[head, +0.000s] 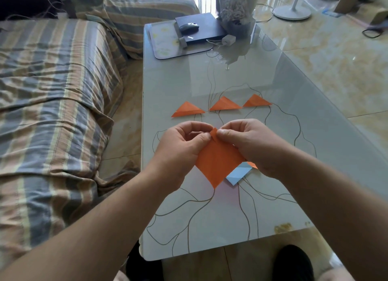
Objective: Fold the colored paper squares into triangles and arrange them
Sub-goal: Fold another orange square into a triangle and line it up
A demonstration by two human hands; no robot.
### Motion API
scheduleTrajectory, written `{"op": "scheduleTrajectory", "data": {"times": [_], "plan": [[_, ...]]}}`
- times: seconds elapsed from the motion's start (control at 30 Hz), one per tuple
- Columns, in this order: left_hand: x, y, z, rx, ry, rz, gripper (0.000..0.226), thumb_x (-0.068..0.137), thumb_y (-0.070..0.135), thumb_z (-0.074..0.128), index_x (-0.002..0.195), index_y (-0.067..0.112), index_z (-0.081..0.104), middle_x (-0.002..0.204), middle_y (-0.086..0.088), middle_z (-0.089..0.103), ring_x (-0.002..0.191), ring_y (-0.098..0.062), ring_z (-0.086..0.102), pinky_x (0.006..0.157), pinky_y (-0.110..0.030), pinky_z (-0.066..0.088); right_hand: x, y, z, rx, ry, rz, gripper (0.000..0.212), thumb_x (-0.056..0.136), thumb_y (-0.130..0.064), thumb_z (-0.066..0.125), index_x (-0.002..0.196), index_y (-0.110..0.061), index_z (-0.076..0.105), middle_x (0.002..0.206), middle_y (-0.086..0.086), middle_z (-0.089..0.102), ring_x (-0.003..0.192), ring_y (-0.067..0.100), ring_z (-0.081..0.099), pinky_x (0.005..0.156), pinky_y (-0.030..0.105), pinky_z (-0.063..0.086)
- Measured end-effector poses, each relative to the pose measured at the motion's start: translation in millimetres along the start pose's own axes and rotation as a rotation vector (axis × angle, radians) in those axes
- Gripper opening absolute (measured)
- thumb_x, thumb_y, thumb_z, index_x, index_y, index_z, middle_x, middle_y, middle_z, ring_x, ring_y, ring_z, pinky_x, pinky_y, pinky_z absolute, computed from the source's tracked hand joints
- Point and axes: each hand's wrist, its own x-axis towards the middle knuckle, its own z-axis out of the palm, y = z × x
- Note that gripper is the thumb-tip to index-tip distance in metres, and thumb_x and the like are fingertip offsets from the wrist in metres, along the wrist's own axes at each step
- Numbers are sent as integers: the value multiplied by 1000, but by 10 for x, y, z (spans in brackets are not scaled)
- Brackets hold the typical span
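While an orange paper square (218,163) is held corner-up above the table (231,79), its top corner is pinched from both sides: by the thumb and fingers of the left hand (184,142) at 9 o'clock of the corner, and by those of the right hand (249,142) at 3 o'clock. Both hands are curled round the paper, their thumbs nearly touching at the tip. Just under the square's lower right edge, at 5 o'clock, a light blue paper (239,173) is seen lying on the table, with a small orange scrap (252,165) showing beside it. At 12 o'clock of the hands, three folded orange triangles are laid in a row: the left triangle (186,110), the middle triangle (225,104) and the right triangle (256,101), close together. At the far end of the table, a black laptop (203,29) with a mouse (188,27) on it is set upon a mat (165,43). A striped sofa (52,92) is seen at 9 o'clock.
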Motion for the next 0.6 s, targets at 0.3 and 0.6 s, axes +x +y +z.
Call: {"op": "scheduleTrajectory", "data": {"times": [0.3, 0.6], "plan": [[-12, 46, 66, -268, -28, -217, 19, 98, 14, 66, 113, 7, 73, 112, -20, 76, 95, -27, 72, 95, -46, 57, -11, 31, 41, -122, 82, -190, 16, 99, -25, 69, 88, -15, 75, 80, 6, 73, 71, 13, 64, 64, 32, 52], [-2, 51, 1, -199, -63, -165, 24, 92, 17, 70, 114, 7, 74, 109, -17, 77, 99, -28, 74, 86, -39, 63, 0, 52, 35, -174, 102, -244, 15, 97, -24, 73, 85, -17, 78, 82, 3, 77, 73, 14, 70, 70, 41, 59]]}}
